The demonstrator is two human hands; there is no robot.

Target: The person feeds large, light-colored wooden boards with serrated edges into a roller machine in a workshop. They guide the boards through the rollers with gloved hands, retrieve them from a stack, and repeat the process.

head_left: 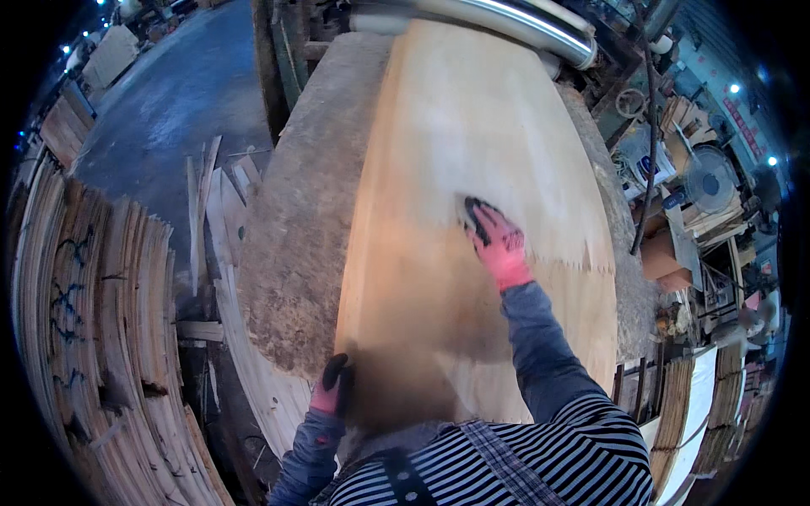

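Observation:
A broad, pale wood veneer sheet point(472, 110) covers the middle of a worn brown table point(295, 194) and reaches a shiny metal roller point(515, 21) at the far end. A jagged seam crosses its right part, and its near part is smeared by motion. My right hand point(499, 244), in a pink glove with black fingers, lies on the sheet with its fingers stretched forward. At the sheet's near left edge is my left hand point(329, 388), in a similar glove; its fingers look curled at that edge, though blur hides some of them.
Tall stacks of veneer point(110, 312) stand on the left, with loose wood strips point(245, 337) beside the table. To the right are a fan point(710, 180), cardboard boxes point(666, 257) and more stacked sheets point(675, 405). Bluish concrete floor point(181, 101) extends at the far left.

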